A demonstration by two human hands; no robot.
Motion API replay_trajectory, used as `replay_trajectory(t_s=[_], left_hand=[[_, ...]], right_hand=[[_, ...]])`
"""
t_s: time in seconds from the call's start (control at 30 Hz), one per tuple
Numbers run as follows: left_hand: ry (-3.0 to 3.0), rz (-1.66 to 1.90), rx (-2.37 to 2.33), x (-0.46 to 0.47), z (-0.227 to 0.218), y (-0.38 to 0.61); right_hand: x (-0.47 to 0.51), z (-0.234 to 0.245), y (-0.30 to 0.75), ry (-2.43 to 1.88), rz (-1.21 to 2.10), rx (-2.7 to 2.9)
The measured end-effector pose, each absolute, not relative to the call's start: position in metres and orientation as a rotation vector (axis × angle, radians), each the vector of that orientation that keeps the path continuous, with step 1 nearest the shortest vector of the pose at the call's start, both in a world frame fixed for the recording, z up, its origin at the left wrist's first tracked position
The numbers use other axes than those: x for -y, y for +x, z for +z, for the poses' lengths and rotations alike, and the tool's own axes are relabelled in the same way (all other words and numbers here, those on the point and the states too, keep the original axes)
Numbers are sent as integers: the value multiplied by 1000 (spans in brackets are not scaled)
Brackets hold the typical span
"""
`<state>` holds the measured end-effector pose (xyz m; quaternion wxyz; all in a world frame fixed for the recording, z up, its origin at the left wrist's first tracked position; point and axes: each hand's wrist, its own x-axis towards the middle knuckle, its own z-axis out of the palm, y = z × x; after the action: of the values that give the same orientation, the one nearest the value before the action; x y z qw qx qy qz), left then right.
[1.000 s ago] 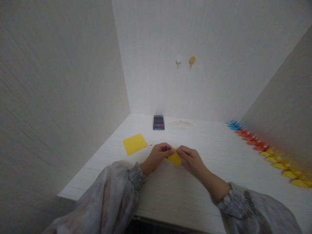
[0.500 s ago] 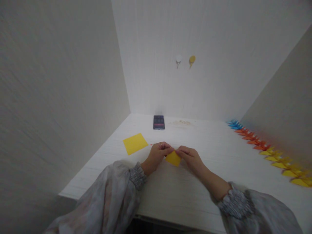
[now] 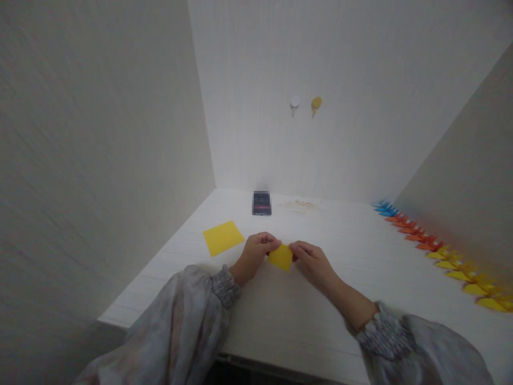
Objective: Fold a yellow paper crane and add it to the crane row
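Between my two hands is a small square of folded yellow paper (image 3: 280, 258), held just above the white table (image 3: 296, 315). My left hand (image 3: 256, 253) pinches its upper left corner between thumb and fingers. At the paper's right corner, the closed fingers of my right hand (image 3: 313, 260) grip the edge. A larger flat sheet of yellow paper (image 3: 223, 238) lies on the table to the left of my left hand, apart from it.
A dark, blurred-out device (image 3: 262, 203) lies near the back wall. Along the right wall runs a row of folded paper figures, blue (image 3: 385, 208), orange (image 3: 414, 231) and yellow (image 3: 468, 275). Two hooks, one white (image 3: 295, 101) and one yellow (image 3: 316, 103), are on the back wall.
The folded yellow paper has shifted slightly left with my left hand, and my hands are a little farther apart, showing more of its top edge. The sheet on the table has stayed put.
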<state>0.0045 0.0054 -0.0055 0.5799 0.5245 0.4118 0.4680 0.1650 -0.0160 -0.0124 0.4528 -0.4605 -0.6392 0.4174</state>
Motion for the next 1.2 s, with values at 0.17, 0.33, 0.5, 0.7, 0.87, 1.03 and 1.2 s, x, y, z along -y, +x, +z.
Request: replay_trajectory(t_s=[0.17, 0.33, 0.5, 0.7, 0.87, 1.03, 1.2], left_hand=[[1264, 1046, -957, -4, -8, 5], [1226, 1052, -972, -3, -6, 4], [1227, 937, -915, -3, -4, 5], [1212, 849, -817, -2, -4, 5], [1209, 894, -823, -2, -6, 5], [1233, 946, -865, 1, 0, 6], [1259, 922, -858, 3, 5, 6]], right_hand=[[16, -15, 161, -1193, 1046, 1625], [16, -13, 163, -1155, 1053, 1614], [18, -14, 166, -1226, 1104, 1566], [21, -11, 165, -1253, 1046, 1604], [21, -13, 162, -1252, 1046, 1598], [20, -13, 163, -1184, 1038, 1593], [19, -11, 165, -1180, 1071, 1544]])
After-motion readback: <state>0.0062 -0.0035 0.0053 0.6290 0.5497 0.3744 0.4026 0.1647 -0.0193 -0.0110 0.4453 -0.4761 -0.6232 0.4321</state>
